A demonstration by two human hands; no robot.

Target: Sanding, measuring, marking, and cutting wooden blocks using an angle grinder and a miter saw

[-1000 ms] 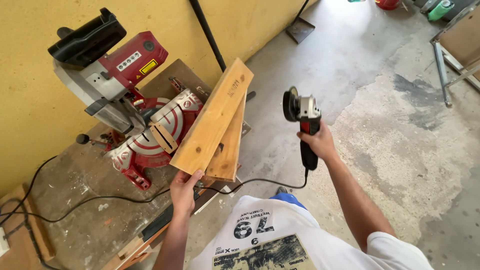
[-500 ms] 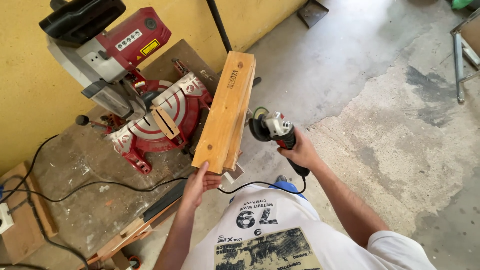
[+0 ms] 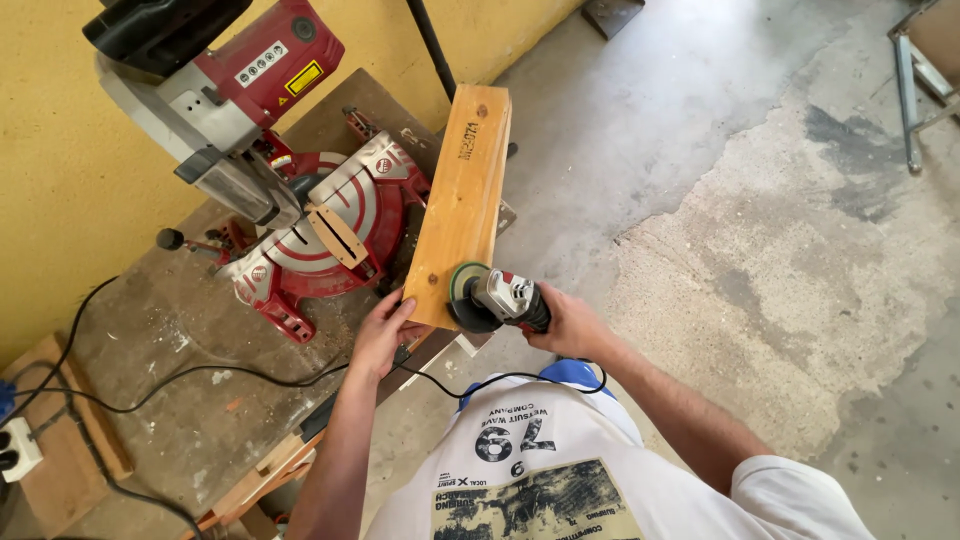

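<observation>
The right hand [image 3: 572, 322] has brought the angle grinder [image 3: 497, 300] down and leftward from its raised position of a second ago, so that the green-edged disc now sits against the lower right edge of the wooden plank [image 3: 462, 200]. Half a second ago the disc was still just short of the wood; now the two appear to touch. The plank has also been turned: earlier it lay at a broader slant, and it now runs nearly straight away from the person, its far end toward the yellow wall [image 3: 60, 150]. The left hand [image 3: 385, 330] holds the near end of the plank, fingers wrapped closed around its lower corner. The right-hand fingers are closed fully around the grinder body. The plank is held in the air above the edge of the table [image 3: 150, 400], just beside the red mitre saw [image 3: 270, 170], which stands untouched. The black cable [image 3: 200, 372] trails from the grinder across the table toward the socket strip [image 3: 18, 452] at the left. Judging by the contact, grinding of the plank edge is at its start.
</observation>
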